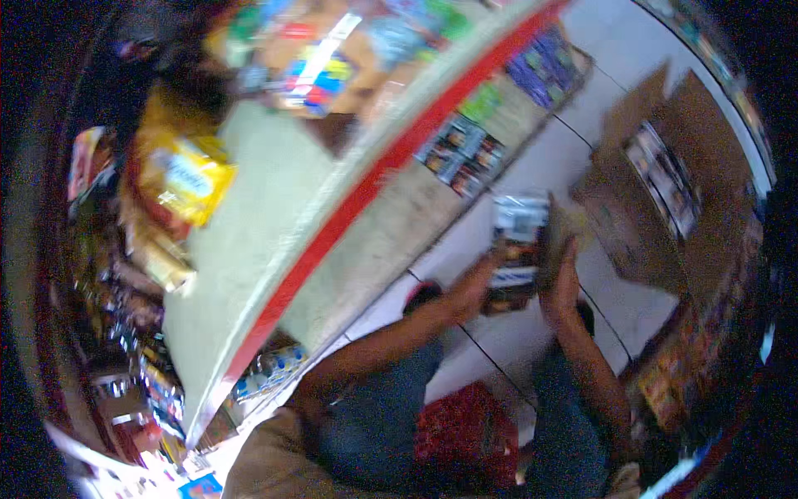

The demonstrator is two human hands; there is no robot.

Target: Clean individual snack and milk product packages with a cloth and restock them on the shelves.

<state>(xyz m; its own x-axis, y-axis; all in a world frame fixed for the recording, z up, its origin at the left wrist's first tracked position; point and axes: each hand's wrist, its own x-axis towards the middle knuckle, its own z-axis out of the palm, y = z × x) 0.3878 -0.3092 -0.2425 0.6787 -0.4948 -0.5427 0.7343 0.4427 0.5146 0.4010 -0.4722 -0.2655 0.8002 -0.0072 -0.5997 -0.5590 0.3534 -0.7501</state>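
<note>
Between my two hands is a printed multi-pack [516, 246], dark with a silvery upper end, held above the tiled floor. My left hand [479, 284] grips its left side. On the other side my right hand [561, 280] presses against its brownish right face. Motion blur hides the fingertips and the exact contents. Ahead and to the right, an opened cardboard box [717, 143] has its flaps spread. Inside it lies a similar-looking printed pack [664, 178]. More dark printed packs [462, 153] sit on the low shelf [386, 231] to my left.
A shelf edge with a red strip [349, 231] runs diagonally beside me. Yellow packets [190, 178] and colourful goods [318, 75] stand on the upper shelf. Purple packs [543, 65] lie low at its far end. A red plastic object [467, 430] is between my legs.
</note>
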